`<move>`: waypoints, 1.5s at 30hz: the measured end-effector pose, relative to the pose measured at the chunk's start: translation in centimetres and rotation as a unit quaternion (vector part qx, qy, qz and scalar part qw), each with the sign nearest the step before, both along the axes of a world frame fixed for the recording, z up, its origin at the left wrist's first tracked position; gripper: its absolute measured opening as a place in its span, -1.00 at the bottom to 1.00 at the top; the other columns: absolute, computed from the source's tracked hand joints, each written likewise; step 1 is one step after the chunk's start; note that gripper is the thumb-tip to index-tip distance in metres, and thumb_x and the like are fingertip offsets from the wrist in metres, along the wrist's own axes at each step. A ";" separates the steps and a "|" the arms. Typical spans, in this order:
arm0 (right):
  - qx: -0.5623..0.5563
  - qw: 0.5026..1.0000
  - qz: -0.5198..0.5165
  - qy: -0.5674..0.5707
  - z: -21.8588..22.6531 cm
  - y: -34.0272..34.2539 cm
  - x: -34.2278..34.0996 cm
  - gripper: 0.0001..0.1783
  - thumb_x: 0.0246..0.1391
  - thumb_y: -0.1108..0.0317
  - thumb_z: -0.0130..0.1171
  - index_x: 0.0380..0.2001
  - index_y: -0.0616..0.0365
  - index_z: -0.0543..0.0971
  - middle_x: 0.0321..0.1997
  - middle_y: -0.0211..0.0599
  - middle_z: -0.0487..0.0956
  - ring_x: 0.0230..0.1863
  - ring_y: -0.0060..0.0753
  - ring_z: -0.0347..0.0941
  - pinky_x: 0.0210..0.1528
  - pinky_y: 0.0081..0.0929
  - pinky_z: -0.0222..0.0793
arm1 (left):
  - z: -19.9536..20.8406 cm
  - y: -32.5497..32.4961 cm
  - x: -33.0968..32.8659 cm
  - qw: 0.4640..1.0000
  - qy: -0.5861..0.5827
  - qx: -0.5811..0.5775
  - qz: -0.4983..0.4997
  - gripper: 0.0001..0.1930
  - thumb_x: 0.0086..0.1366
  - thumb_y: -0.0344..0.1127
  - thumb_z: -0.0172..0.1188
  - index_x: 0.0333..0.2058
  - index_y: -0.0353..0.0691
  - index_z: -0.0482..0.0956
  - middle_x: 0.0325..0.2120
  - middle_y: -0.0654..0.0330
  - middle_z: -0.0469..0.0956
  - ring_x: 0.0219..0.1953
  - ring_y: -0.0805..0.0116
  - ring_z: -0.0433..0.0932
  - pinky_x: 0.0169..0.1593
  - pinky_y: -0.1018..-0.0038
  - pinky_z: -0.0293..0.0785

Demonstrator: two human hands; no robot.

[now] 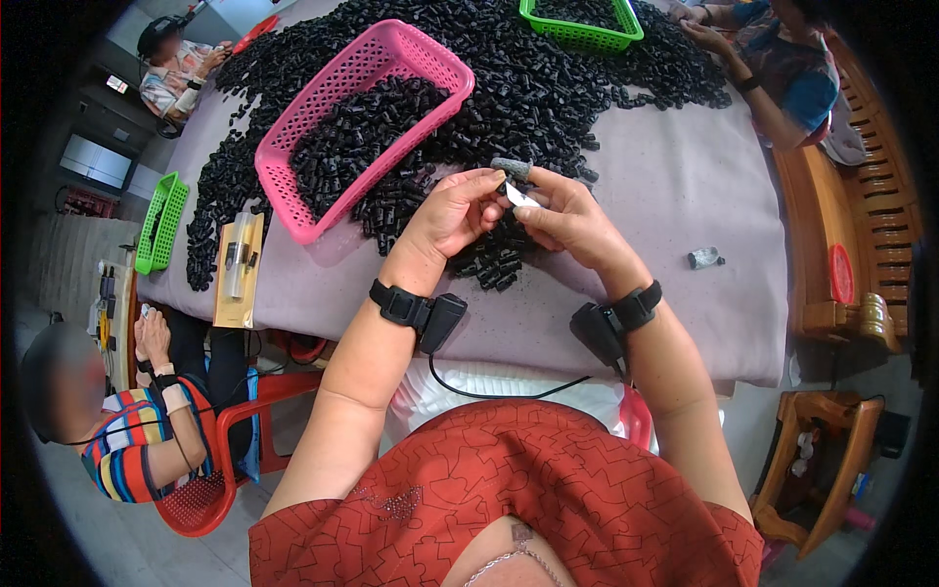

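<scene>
Both my hands meet above the table, at the near edge of a large heap of small black cylindrical parts point(509, 98). My left hand point(458, 213) is closed, its thumb and fingers pinching a small black part that is mostly hidden. Close against it, my right hand point(569, 217) grips a small pale, blade-like piece point(520, 197) between thumb and fingers, its pointed end toward the black part. A grey sleeve-like cover point(511, 167) appears to sit over my right index fingertip.
A pink perforated basket point(284, 196) holding black parts stands tilted on the heap, left of my hands. Green baskets point(587, 37) point(161, 223) stand farther off. A grey cylindrical piece point(702, 258) lies right on the cloth point(675, 176). Other people sit around the table.
</scene>
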State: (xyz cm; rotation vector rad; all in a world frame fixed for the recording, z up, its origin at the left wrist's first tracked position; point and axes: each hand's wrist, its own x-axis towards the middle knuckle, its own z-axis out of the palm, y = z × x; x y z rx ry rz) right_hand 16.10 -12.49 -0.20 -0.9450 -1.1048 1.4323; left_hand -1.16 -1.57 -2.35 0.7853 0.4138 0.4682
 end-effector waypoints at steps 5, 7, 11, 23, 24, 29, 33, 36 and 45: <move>0.002 1.000 -0.010 0.002 0.3 0.0 -0.2 -0.73 0.17 0.38 0.17 -0.06 0.16 0.48 -0.56 -0.59 0.41 -0.66 -0.84 0.18 -0.68 -0.77 -0.02 | 0.0 0.0 -0.1 1.000 0.006 0.014 -0.003 -0.86 0.34 -0.29 0.15 -0.23 -0.21 0.55 -0.48 0.30 0.55 -0.57 0.60 0.46 -0.52 0.72 0.41; -0.001 1.000 -0.019 -0.013 -0.7 0.3 0.3 -0.73 0.17 0.39 0.17 -0.07 0.17 0.48 -0.56 -0.59 0.41 -0.66 -0.83 0.18 -0.68 -0.77 -0.03 | 0.0 -0.1 0.0 1.000 0.014 0.021 -0.005 -0.86 0.34 -0.28 0.15 -0.23 -0.21 0.55 -0.49 0.30 0.56 -0.57 0.60 0.46 -0.51 0.71 0.42; -0.012 1.000 -0.016 -0.022 -0.6 0.4 0.5 -0.69 0.16 0.40 0.16 -0.01 0.17 0.48 -0.55 -0.60 0.42 -0.65 -0.83 0.20 -0.68 -0.78 -0.02 | 0.2 -0.3 0.0 0.999 0.026 0.033 -0.004 -0.85 0.34 -0.26 0.16 -0.22 -0.19 0.55 -0.50 0.31 0.57 -0.58 0.60 0.46 -0.50 0.68 0.41; 0.001 0.999 -0.031 0.023 0.0 0.2 0.0 -0.56 0.17 0.39 0.16 0.12 0.17 0.44 -0.53 -0.57 0.44 -0.65 -0.83 0.19 -0.66 -0.81 0.00 | 0.3 -0.2 0.0 0.999 0.011 0.034 0.017 -0.86 0.35 -0.30 0.14 -0.22 -0.22 0.56 -0.43 0.26 0.60 -0.47 0.55 0.54 -0.40 0.64 0.51; 0.001 0.999 -0.031 0.023 0.0 0.1 0.0 -0.56 0.17 0.39 0.16 0.12 0.17 0.44 -0.53 -0.57 0.44 -0.65 -0.83 0.19 -0.66 -0.81 0.00 | 0.4 -0.3 0.0 0.999 0.011 0.035 0.017 -0.86 0.35 -0.30 0.14 -0.22 -0.22 0.56 -0.43 0.26 0.60 -0.47 0.55 0.54 -0.40 0.64 0.51; -0.005 0.999 -0.035 0.013 0.1 0.0 0.1 -0.56 0.17 0.40 0.16 0.13 0.17 0.44 -0.53 -0.57 0.43 -0.64 -0.83 0.19 -0.65 -0.80 0.02 | 0.3 -0.2 -0.1 0.999 0.011 0.046 0.006 -0.86 0.35 -0.31 0.14 -0.20 -0.22 0.56 -0.42 0.28 0.59 -0.46 0.55 0.55 -0.39 0.62 0.52; -0.008 0.999 -0.047 0.013 0.1 0.0 0.0 -0.57 0.17 0.41 0.15 0.12 0.17 0.45 -0.53 -0.58 0.43 -0.64 -0.83 0.19 -0.64 -0.80 0.03 | 0.2 -0.2 -0.2 0.997 0.029 0.062 -0.021 -0.82 0.37 -0.29 0.11 -0.13 -0.21 0.54 -0.40 0.31 0.57 -0.44 0.56 0.52 -0.36 0.63 0.48; -0.006 0.999 -0.039 0.009 0.2 0.0 0.0 -0.58 0.18 0.41 0.14 0.12 0.16 0.45 -0.54 -0.59 0.42 -0.63 -0.83 0.19 -0.63 -0.80 0.04 | 0.2 -0.5 -0.1 0.998 0.023 0.051 -0.035 -0.81 0.37 -0.29 0.11 -0.11 -0.21 0.54 -0.40 0.31 0.56 -0.44 0.57 0.51 -0.35 0.63 0.48; -0.002 0.998 -0.063 0.013 0.2 0.2 -0.3 -0.61 0.18 0.41 0.14 0.09 0.18 0.47 -0.53 -0.57 0.42 -0.62 -0.83 0.19 -0.64 -0.79 0.04 | 1.2 -0.4 -0.3 0.996 0.043 0.074 0.037 -0.82 0.34 -0.34 0.15 -0.12 -0.23 0.51 -0.38 0.28 0.58 -0.43 0.55 0.53 -0.35 0.63 0.50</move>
